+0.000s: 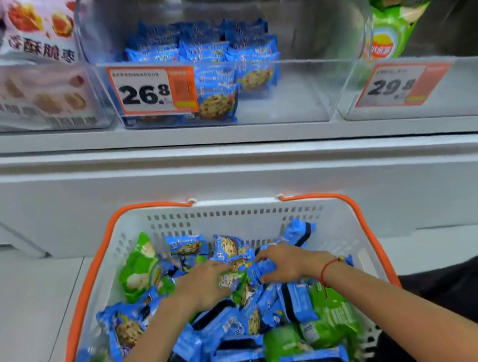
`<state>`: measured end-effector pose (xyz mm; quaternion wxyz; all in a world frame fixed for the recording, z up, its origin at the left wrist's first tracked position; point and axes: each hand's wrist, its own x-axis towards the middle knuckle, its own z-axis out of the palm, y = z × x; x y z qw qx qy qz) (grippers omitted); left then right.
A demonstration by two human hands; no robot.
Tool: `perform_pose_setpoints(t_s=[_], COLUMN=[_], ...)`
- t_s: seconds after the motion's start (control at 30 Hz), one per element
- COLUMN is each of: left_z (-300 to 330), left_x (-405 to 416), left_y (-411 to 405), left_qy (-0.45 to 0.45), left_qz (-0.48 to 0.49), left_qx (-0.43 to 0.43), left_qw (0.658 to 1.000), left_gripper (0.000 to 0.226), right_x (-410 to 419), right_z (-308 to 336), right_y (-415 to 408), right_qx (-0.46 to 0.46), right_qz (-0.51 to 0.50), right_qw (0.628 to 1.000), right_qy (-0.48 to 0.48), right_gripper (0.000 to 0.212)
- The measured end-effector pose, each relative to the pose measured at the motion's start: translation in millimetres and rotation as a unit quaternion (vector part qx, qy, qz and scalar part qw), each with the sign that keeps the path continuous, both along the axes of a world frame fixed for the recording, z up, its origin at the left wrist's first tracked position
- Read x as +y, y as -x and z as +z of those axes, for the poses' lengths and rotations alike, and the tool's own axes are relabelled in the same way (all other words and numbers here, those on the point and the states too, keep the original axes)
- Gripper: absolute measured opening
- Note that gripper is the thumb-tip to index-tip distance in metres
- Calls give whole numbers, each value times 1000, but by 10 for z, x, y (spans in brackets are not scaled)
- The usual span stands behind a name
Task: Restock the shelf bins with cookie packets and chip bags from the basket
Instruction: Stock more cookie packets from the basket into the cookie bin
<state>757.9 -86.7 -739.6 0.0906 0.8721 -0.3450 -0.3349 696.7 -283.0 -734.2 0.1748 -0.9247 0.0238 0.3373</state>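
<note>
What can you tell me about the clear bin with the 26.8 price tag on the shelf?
The clear bin looks like transparent plastic, open at the top, standing upright on the white shelf between two other clear bins. An orange-and-white price tag reading 26.8 is fixed to the left of its front wall. Blue cookie packets are stacked in its left and rear part; the right front floor is bare. Neither hand touches it: both the left hand and right hand are down in the basket.

Both arms reach forward, left grip point(204, 286) and right grip point(282, 263) curled, fingertips close.
</note>
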Motion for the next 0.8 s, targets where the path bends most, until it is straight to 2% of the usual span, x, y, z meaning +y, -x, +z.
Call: perform_pose_setpoints(t_s=[0.13,0.2,0.3,0.43,0.53,0.6,0.7,0.8], left_z=[-11,29,146,264,270,336,530,808], left_x=[-8,-33,-42,-50,7,42,31,-67], left_y=[-84,-150,-272,-377,-395,-421,-435,-376], left_qy=[20,-8,-42,-66,-28,25,119,229], left_qz=[30,14,-2,-10,22,73,162,251], left_qx=[18,22,61,105,181,189,156,192], left_qw=[999,1000,997,992,983,979,967,921], left_gripper=[48,47,46,36,31,32,34,45], right_x=[195,323,448,372,176,3,-197,-230], right_z=[-162,-232,-261,-144,-1,149,474,839], right_y=[61,84,84,0,-87,-176,-286,-310], right_qx=[15,-10,-43,-38,-63,-88,-100,-89], right_qz=[0,-12,-22,-132,-197,-268,-370,-398], right_qw=[1000,999,996,989,975,953,890,840], right_qy=[6,39,75,-50,-81,-111,-247,-359], right_gripper=[47,36,30,22,18,20,22,20])
